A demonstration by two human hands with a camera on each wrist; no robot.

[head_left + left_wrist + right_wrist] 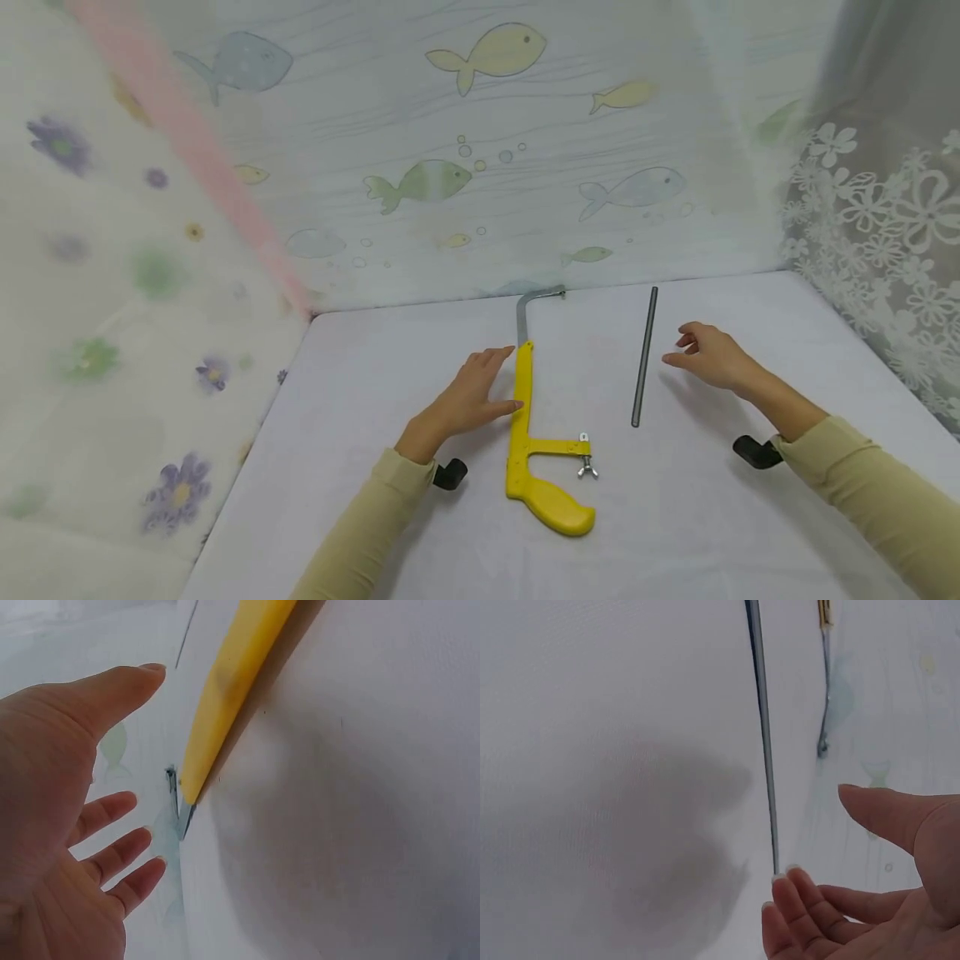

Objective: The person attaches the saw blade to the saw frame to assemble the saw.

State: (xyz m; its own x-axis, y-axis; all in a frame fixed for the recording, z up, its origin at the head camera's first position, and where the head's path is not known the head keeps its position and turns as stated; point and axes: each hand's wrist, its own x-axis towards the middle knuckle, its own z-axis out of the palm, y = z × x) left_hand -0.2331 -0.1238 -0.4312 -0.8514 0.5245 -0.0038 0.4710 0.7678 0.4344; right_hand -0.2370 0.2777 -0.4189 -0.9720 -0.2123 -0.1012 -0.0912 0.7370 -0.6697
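A hacksaw frame (520, 400) with a yellow body and handle and a bent grey front arm lies on the white-covered table, with no blade fitted across it. A wing nut (587, 468) sits at the end of its short yellow crosspiece. My left hand (472, 396) hovers at the frame's left side, thumb and fingers spread, fingertips close to the yellow bar (232, 682). To the right lies a long, thin grey strip (645, 358), which looks like a hacksaw blade. My right hand (708, 357) is just right of this strip (765, 727), fingers loosely bent and holding nothing.
White cloth (360, 392) covers the table. A curtain printed with fish (480, 167) hangs along the back edge, flowered fabric (112, 292) on the left and lace (885, 225) on the right. Black wrist mounts (452, 475) show beneath both sleeves.
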